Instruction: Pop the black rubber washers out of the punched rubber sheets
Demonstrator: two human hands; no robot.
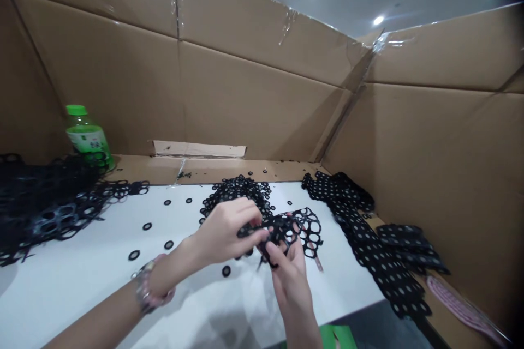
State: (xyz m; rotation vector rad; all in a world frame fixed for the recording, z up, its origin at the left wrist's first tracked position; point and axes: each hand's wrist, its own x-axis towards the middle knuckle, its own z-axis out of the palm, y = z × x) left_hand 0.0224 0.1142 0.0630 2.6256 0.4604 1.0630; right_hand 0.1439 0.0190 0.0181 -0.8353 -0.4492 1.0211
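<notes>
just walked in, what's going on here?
A person's left hand and right hand hold a black mesh with round holes above a white tabletop. Behind it is a heap of small black rings, with loose black rings scattered to the left. Pale-dotted black sheets lie right; a tangled black mesh pile sits far left, by a green-capped bottle.

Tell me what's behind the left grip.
A heap of black rings shows beyond the left grip, on the white tabletop. The grip covers part of the heap's near side; what lies there can't be seen.

Makeshift workshop: cardboard walls (254, 98), white worktable (82, 278), heaped black rings (237, 190).
</notes>
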